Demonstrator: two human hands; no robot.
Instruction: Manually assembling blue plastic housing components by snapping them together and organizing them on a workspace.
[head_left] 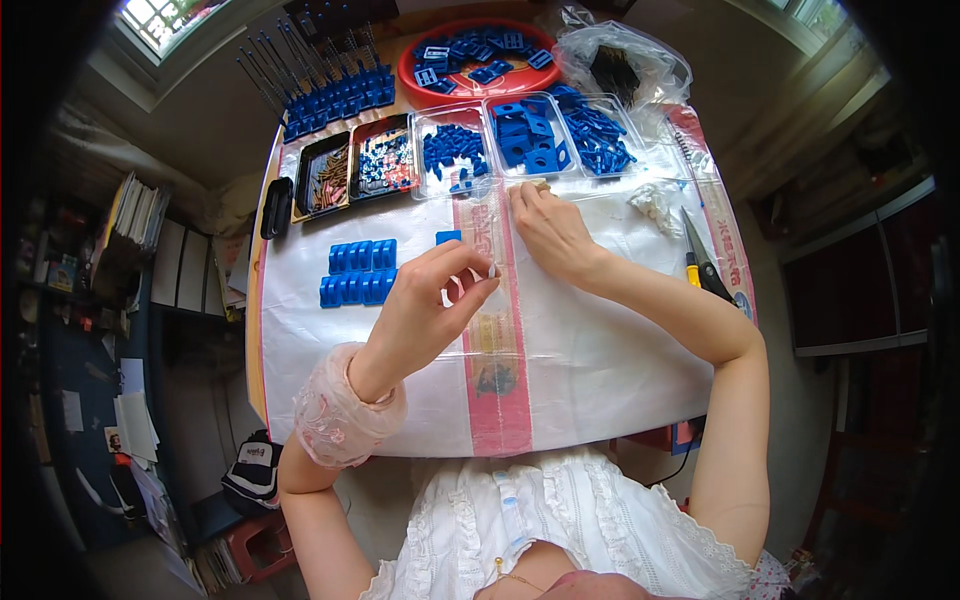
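My left hand (pixel 428 290) hovers over the left half of the covered table. Its thumb and index finger are pinched around something small and pale that I cannot make out. Just beyond its knuckles shows a flat blue plastic piece (pixel 448 237), partly hidden by the hand. Two rows of blue plastic parts (pixel 358 273) stand to its left. My right hand (pixel 550 228) reaches farther forward, fingers bent and closed close to the trays' near edge. Something tan peeks out at its fingertips, too covered to name.
Along the back stand a tray of screws (pixel 300 205), a tray of small metal parts (pixel 408 122), and several clear trays (pixel 487 125) of blue pieces. Behind them are blue parts with upright rods (pixel 340 100), a red basin (pixel 408 80) and a plastic bag (pixel 660 65). Scissors (pixel 708 272) lie right.
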